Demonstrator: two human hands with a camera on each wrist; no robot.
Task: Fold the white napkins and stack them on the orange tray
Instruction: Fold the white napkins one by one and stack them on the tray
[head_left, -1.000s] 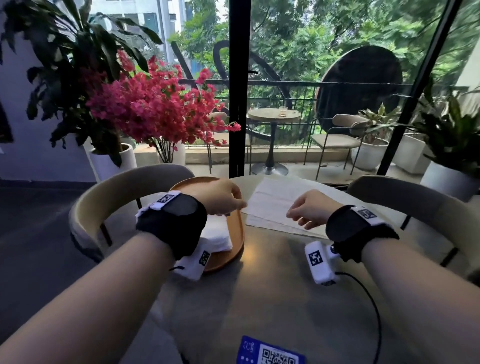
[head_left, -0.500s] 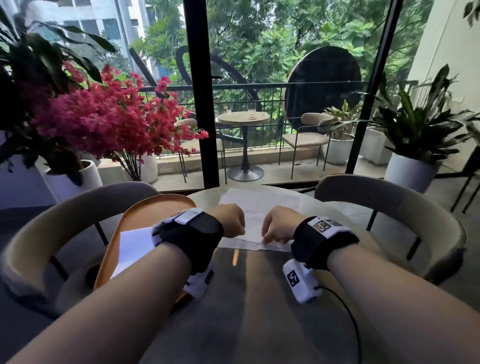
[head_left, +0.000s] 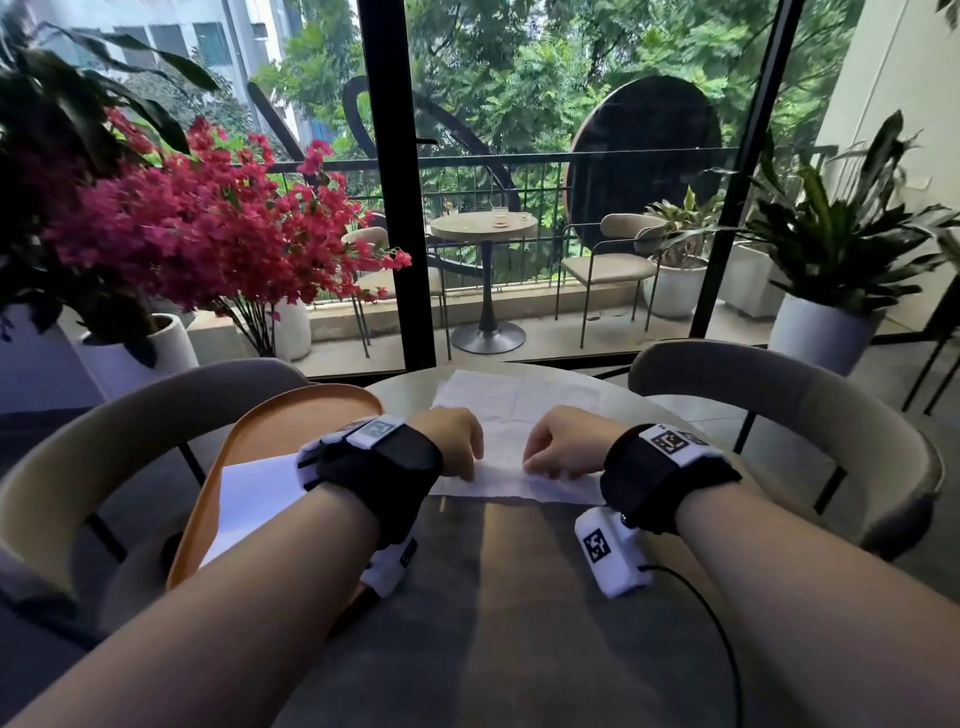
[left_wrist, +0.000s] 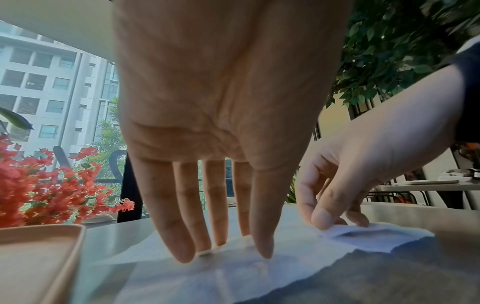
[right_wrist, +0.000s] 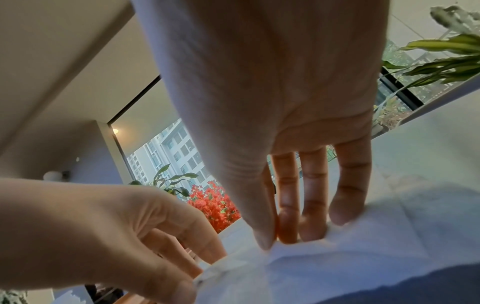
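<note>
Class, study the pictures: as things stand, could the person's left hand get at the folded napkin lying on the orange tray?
Probably yes. The folded napkin lies uncovered on the orange tray, just beside the left hand, with nothing between them. But that hand now pinches the unfolded napkin on the table and would have to let go first.

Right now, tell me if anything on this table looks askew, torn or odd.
Nothing stands out. The open napkin lies flat on the table, both hands pinching its near edge. A folded napkin sits squarely in the orange tray.
</note>
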